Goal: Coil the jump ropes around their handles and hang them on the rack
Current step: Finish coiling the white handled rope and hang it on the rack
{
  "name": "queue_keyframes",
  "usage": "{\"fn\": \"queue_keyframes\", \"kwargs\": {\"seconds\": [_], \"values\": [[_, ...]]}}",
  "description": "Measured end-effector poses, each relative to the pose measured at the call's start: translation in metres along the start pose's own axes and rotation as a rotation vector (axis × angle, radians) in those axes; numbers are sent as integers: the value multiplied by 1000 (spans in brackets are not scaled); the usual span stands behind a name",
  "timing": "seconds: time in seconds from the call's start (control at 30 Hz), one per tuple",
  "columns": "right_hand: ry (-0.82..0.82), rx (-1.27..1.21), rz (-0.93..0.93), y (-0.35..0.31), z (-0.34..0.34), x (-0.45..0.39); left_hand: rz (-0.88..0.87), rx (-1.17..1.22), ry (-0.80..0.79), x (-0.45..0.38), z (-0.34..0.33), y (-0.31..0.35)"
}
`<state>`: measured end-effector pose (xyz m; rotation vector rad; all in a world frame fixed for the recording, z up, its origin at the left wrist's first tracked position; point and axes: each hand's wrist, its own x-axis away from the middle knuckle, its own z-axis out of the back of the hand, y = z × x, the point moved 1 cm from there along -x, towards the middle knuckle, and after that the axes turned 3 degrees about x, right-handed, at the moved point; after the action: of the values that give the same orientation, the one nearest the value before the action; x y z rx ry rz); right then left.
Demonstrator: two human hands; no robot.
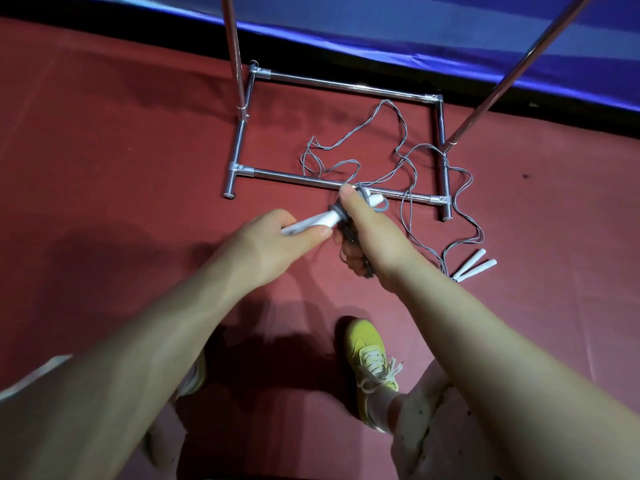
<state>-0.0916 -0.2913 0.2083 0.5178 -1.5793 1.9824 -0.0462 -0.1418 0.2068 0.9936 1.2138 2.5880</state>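
My left hand (273, 242) grips the white handles (323, 219) of a jump rope, held level above the red floor. A few turns of grey cord (341, 216) wrap around them. My right hand (367, 233) holds that cord against the handles, thumb up by the white tip, fingers curled underneath. A second jump rope lies loose on the floor: its grey cord (391, 147) snakes across the rack base, and its two white handles (474, 263) lie side by side to the right. The chrome rack (294, 180) stands just ahead of my hands.
The rack's two upright poles (235, 57) rise out of the top of the view. A blue mat (450, 32) with a black edge runs behind it. My yellow shoe (370, 358) stands on the red floor below my hands.
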Motion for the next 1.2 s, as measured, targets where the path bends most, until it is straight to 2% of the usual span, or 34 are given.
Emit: {"fn": "queue_keyframes", "kwargs": {"seconds": [0.07, 0.13, 0.23, 0.3, 0.4, 0.6, 0.8, 1.0, 1.2], "values": [[32, -19, 9, 0, 0, -1, 4, 79, -38, 1, 0, 0], [71, -42, 55, -3, 1, -1, 49, 239, -165, 4, 0, 4], [35, -186, 165, -8, 0, 4, 232, 582, -539, 15, 5, 11], [7, -315, 220, -9, -1, 7, 269, 750, -769, 18, 5, 10], [-21, -417, 257, -7, 0, 6, 235, 914, -914, 21, -3, 9], [-201, -473, 224, -10, 3, 3, 187, 857, -778, 16, -3, 13], [-271, -554, 109, -6, 3, -5, 205, 804, -695, 14, 1, 13], [-328, -450, 51, -5, 7, -3, 285, 630, -572, 13, 6, 12], [-371, -371, -18, 0, 8, -3, 275, 538, -510, 15, 6, 10]]}}
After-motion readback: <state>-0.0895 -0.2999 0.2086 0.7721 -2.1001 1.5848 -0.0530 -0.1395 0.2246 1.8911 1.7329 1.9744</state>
